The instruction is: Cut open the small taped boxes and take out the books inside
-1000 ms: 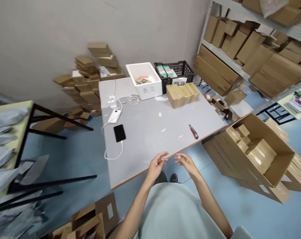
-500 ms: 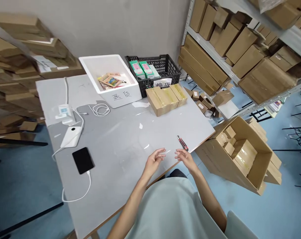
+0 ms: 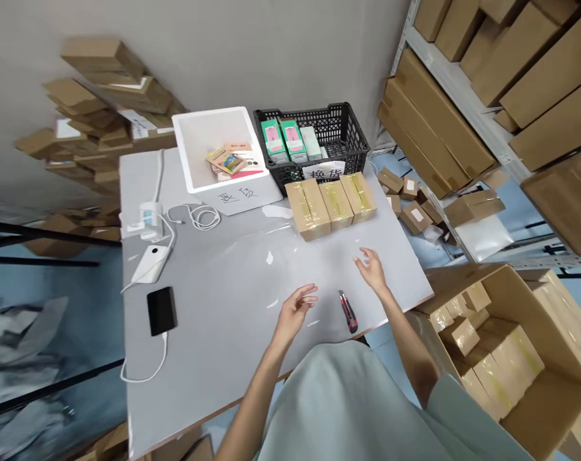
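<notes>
My left hand hovers over the grey table near its front edge, fingers apart and empty. My right hand reaches forward over the table with spread fingers, holding nothing. Between the two hands lies a red and black utility knife. Just beyond my right hand stand three taped cardboard boxes side by side.
A white foam box with small packets and a black crate with green packages stand at the table's back. A phone, power bank and cables lie left. An open carton of boxes stands right; shelves hold cartons.
The view has moved closer over the table. My right hand has stretched forward past the knife toward the three taped boxes; my left hand stays near the front edge.
</notes>
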Tool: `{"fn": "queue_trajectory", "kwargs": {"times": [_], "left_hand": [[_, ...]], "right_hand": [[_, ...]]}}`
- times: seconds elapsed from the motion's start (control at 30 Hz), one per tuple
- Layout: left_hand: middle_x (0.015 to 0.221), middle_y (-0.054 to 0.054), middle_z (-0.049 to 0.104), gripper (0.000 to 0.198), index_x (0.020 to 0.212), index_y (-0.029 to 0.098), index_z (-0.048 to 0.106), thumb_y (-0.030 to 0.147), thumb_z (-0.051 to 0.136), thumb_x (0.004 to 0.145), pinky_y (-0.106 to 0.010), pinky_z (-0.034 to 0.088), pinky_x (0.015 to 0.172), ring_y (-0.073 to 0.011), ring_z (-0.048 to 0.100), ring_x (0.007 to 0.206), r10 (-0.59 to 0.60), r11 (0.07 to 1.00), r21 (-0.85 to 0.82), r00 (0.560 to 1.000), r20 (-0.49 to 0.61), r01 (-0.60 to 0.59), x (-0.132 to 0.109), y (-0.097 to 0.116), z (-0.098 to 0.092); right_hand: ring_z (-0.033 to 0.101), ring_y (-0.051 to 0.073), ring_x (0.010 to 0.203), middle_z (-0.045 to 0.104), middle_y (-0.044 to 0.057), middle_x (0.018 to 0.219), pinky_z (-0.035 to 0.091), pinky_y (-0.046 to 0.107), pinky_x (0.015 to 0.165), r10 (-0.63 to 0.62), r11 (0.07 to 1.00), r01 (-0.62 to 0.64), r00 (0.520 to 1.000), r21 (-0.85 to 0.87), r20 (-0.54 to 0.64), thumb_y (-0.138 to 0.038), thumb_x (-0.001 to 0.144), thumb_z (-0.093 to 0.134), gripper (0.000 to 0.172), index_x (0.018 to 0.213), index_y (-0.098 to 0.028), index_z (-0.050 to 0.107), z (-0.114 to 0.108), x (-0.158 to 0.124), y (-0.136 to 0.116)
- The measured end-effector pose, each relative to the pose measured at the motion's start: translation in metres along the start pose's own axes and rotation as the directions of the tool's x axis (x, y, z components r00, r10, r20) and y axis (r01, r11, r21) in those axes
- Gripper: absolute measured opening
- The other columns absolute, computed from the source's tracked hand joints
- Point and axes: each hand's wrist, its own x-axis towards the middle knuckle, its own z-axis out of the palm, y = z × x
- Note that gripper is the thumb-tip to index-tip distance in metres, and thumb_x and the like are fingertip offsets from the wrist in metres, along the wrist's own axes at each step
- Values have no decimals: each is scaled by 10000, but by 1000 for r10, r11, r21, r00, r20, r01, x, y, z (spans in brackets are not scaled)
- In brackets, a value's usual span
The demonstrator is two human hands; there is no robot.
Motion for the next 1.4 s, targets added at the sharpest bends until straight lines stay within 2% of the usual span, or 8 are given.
{"fn": "queue_trajectory", "kwargs": {"times": [0.13,0.33,0.53,0.77,0.93,1.13,1.27,1.4], "left_hand": [[1371,-156,829,550,1289,219,764,429,689,786,-494,660,1015,-296,839,1083,-24,1000,-13,999,-49,23,19,17,52],[1412,-157,814,520,1342,224,765,444,699,875,-472,636,1046,-284,830,1112,8,999,-51,998,-64,-11,37,59,112],[1434,-169,801,489,1337,222,771,445,727,904,-469,628,1047,-289,828,1131,2,999,-43,994,-107,-6,26,64,118],[1414,-177,808,503,1334,215,766,469,726,901,-502,617,1109,-296,835,1140,3,1000,2,991,-132,-3,9,55,100],[1433,-170,801,517,1353,225,757,484,705,908,-504,622,1104,-303,835,1157,46,999,-7,994,-97,-47,-3,47,82],[1425,-177,811,546,1334,212,755,468,731,853,-479,628,1081,-297,837,1146,30,995,-95,1000,-7,-31,-28,13,45],[1368,-171,838,535,1289,214,783,504,761,840,-464,653,1010,-307,841,1112,9,991,-137,1000,22,-6,-53,-18,3],[1361,-170,840,544,1274,211,794,516,779,824,-468,648,1022,-306,835,1096,-6,991,-130,999,-32,2,-74,-56,-61]], "right_hand": [[388,409,1684,465,283,1736,359,589,1386,-80,961,66,996,-269,-40,-552,1008,741,741,1603,-133,602,-13,106,-7],[139,494,1774,223,296,1875,296,696,1367,58,923,-39,997,-384,40,-558,930,864,942,1704,-163,500,6,210,-24],[121,488,1775,100,354,1887,348,689,1324,125,917,-90,990,-389,65,-542,888,895,981,1677,-133,479,9,233,-13],[435,483,1558,443,322,1653,418,565,1249,140,925,-140,990,-354,-25,-366,770,909,883,1549,-146,557,1,235,-14],[486,452,1496,488,278,1590,414,517,1234,179,932,-234,962,-277,-207,-372,813,865,836,1558,-157,551,-18,181,7],[542,454,1438,585,222,1517,420,600,1240,214,892,-331,909,-307,-359,-352,783,823,758,1482,-206,572,-51,27,54],[565,414,1451,654,178,1447,449,571,1264,129,888,-242,947,-392,-293,-349,767,808,688,1413,-228,605,-45,-80,56],[539,399,1517,580,217,1555,440,572,1311,-44,888,11,997,-460,-62,-341,761,832,742,1455,-204,612,-8,-150,34]]}}
